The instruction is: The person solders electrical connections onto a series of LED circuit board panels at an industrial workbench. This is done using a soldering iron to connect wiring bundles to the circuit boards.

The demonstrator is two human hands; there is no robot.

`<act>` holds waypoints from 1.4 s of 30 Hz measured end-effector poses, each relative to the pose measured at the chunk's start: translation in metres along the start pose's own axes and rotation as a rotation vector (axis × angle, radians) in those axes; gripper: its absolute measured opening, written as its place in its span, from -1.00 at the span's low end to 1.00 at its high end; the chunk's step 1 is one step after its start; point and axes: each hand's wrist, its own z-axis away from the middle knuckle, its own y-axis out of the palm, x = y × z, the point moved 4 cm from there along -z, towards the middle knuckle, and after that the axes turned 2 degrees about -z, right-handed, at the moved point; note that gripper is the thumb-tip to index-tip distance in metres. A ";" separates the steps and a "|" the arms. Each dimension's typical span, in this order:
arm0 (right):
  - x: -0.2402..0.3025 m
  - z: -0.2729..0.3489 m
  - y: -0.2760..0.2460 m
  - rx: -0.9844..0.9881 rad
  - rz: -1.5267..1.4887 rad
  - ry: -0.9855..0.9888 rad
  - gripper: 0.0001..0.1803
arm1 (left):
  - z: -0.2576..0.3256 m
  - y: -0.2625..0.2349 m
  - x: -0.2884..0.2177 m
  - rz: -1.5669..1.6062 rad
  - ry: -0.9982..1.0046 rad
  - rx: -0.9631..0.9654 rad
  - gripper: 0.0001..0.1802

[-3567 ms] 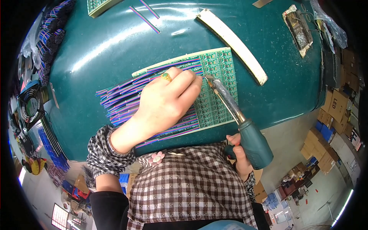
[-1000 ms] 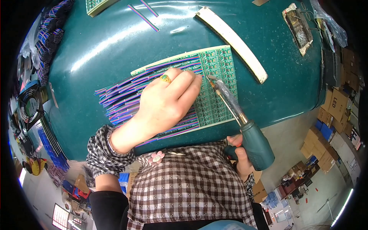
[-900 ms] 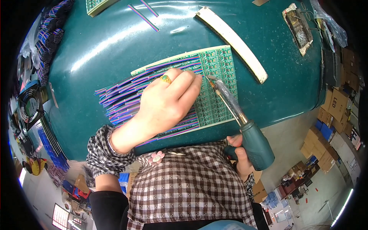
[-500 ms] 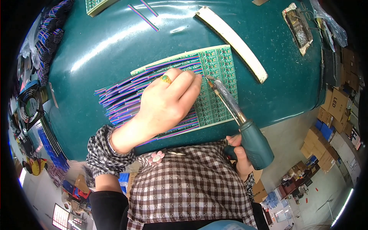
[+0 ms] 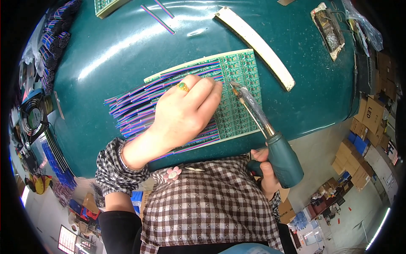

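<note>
- One curled left hand, wearing a ring, lies over striped wires; its fingertips are hidden, so I cannot tell whether they pinch one.
- Green circuit-board panel: middle of my tabletop, wires covering its left part and reaching past its left edge.
- Right hand: near side, closed around the handle of a dark green soldering gun; I see its tip over the panel, just right of the left hand. Contact is unclear to me.
- White curved bar: slantwise, beyond the panel's far right corner.
- Two loose wires: far side, left of the bar.
</note>
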 end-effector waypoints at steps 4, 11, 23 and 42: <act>-0.004 -0.002 -0.002 0.030 -0.001 -0.038 -0.56 | -0.001 0.002 0.001 0.001 0.004 -0.001 -0.63; 0.020 -0.003 0.001 -0.014 -0.072 -0.089 -0.44 | -0.005 -0.019 -0.001 -0.064 0.029 0.020 -0.66; 0.081 0.012 -0.005 -0.082 -0.168 -0.101 -0.42 | -0.061 -0.121 0.114 0.035 -0.006 0.172 -0.84; 0.031 0.020 -0.041 -0.104 -0.195 -0.054 -0.40 | -0.023 -0.056 -0.021 0.561 -0.327 0.199 -0.85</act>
